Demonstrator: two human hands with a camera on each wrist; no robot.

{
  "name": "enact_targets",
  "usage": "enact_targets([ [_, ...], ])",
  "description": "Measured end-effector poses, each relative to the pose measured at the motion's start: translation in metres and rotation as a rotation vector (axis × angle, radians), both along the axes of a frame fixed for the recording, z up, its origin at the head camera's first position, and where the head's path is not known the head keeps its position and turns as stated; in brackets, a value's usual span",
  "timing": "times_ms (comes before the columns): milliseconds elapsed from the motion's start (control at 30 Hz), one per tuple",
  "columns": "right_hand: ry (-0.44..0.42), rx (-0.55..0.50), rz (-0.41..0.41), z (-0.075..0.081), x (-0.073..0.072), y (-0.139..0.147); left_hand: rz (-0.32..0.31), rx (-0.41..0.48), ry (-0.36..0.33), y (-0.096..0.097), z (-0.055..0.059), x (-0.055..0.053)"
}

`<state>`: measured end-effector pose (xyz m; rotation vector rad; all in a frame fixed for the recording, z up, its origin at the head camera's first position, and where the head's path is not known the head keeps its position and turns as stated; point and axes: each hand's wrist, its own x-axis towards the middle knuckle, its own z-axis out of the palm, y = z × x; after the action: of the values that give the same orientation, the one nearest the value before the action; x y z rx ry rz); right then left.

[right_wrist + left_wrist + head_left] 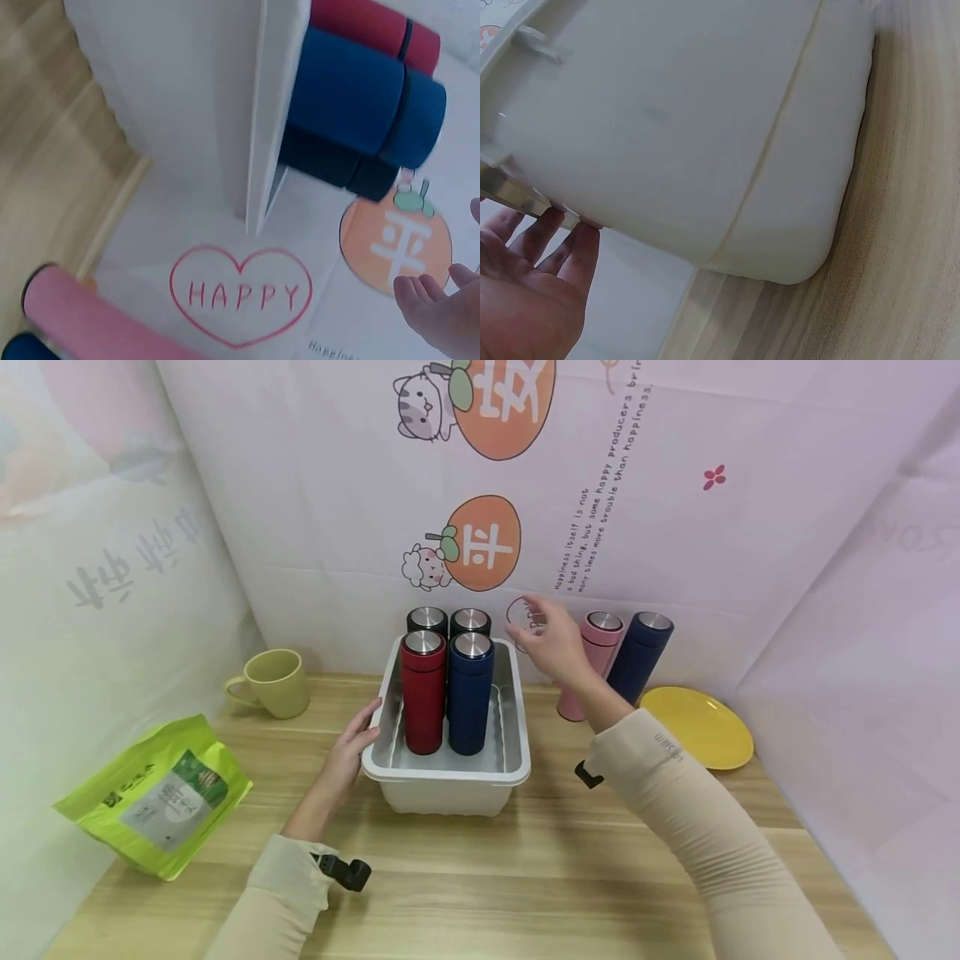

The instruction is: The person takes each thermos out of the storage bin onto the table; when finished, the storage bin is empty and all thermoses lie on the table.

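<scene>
currently, the left hand (349,753) is resting its nearly straight fingers against the left rim of the white tub (442,797), while the right hand (553,639) is hovering to the tub's right, half open with fingers loosely curved, holding nothing. inside the tub, which is sitting on the wooden surface (450,885), a red flask (423,702), a blue flask (471,703) and two dark flasks (483,625) are standing upright. beyond the right forearm, a pink flask (598,650) is standing.

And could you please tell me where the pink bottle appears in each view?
Head: the pink bottle is right of the white bin.
Left wrist: not in it.
Right wrist: pink bottle lower left, running off the bottom edge.
Landmark in all three: the white bin.
</scene>
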<state>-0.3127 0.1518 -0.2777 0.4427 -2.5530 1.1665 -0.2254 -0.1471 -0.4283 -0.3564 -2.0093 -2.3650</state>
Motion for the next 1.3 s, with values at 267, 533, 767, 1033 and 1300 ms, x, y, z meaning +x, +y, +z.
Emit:
enact_targets([
  [267,-0.075,0.000,0.059,-0.018,0.005,-0.022,0.008,0.001,-0.004,-0.001,-0.001,-0.001],
  [533,-0.137,0.036,0.092,-0.030,0.007,-0.033,0.000,-0.008,-0.010,-0.001,0.000,-0.001],
  [767,-0.133,0.051,0.108,-0.035,0.008,-0.039,-0.002,-0.025,-0.006,-0.002,0.001,-0.001],
  [1033,-0.145,0.025,0.096,-0.042,0.007,-0.043,-0.001,-0.006,0.000,-0.001,0.001,0.000],
  [1300,-0.089,0.010,0.071,-0.047,0.008,-0.043,-0.004,-0.009,-0.005,-0.001,0.001,0.001],
])
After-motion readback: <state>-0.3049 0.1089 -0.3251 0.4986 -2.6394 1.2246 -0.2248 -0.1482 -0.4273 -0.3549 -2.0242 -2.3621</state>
